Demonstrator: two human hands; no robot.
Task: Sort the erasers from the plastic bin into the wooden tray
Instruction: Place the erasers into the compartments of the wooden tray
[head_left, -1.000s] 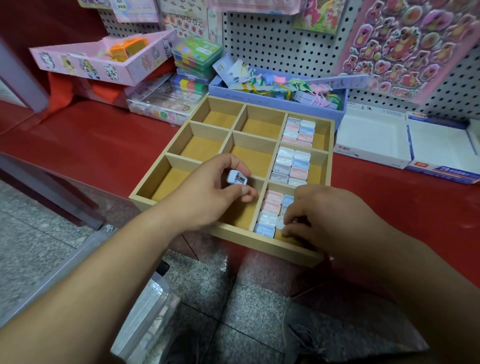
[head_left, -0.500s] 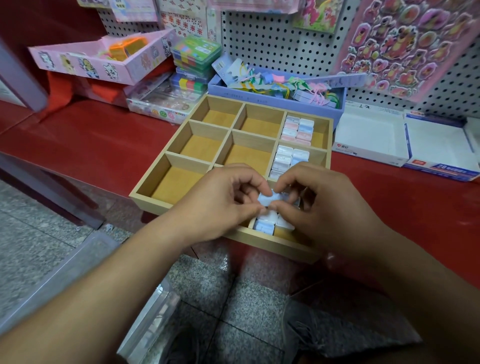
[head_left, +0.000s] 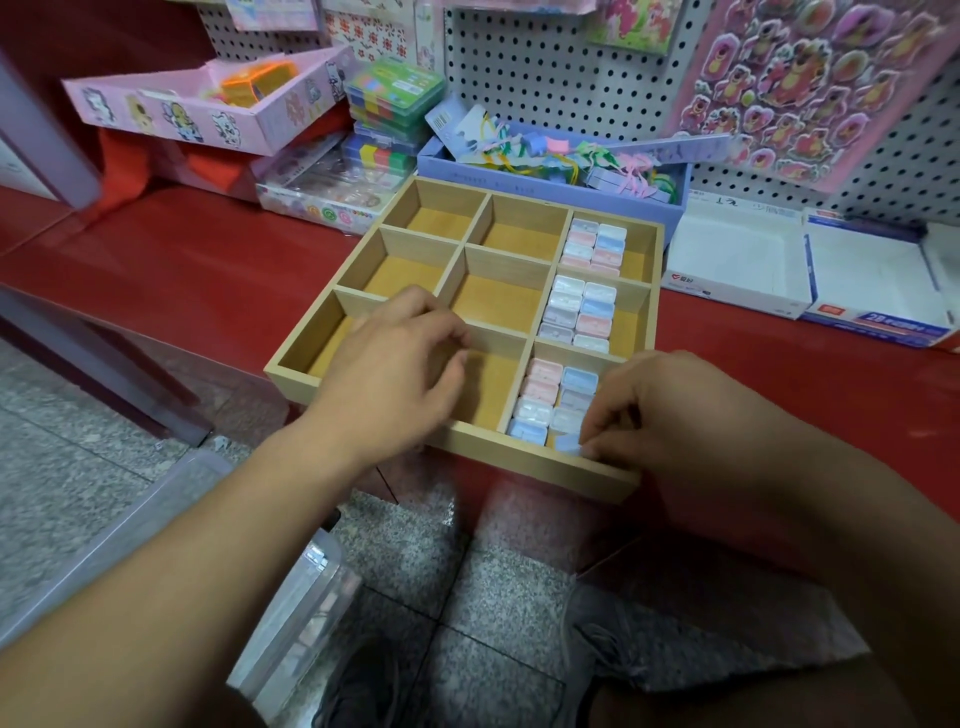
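Head view. On the red worktop (head_left: 182, 270), a wooden tray (head_left: 540, 460) of nine compartments. At 3 o'clock of it, a blue-and-white box (head_left: 878, 319) printed "2B"; on the white box (head_left: 737, 260) beside that, a red logo too small to read.

Pinching a pale blue eraser (head_left: 569, 444) with the right hand (head_left: 670, 410), thumb and fingers (head_left: 602, 418) clenched round it, low in the tray's 5 o'clock compartment, just beside the front wall. Mostly covered, so no telling its long axis. Next to it, the other erasers (head_left: 582, 312), packed in two rows down the tray's 3 o'clock column, lying flat, long axes running 9 to 3 o'clock.

Holding nothing in the left hand (head_left: 395, 364), loosely curled and released, over the 6 o'clock compartment. Half a second ago, bunched together with the right hand over the 5 o'clock compartment; a second ago, gripping a blue eraser itself. Now drawn back toward 9 o'clock, empty.

On the floor at 7 o'clock of the tray, the clear plastic bin (head_left: 306, 597), contents blurred.
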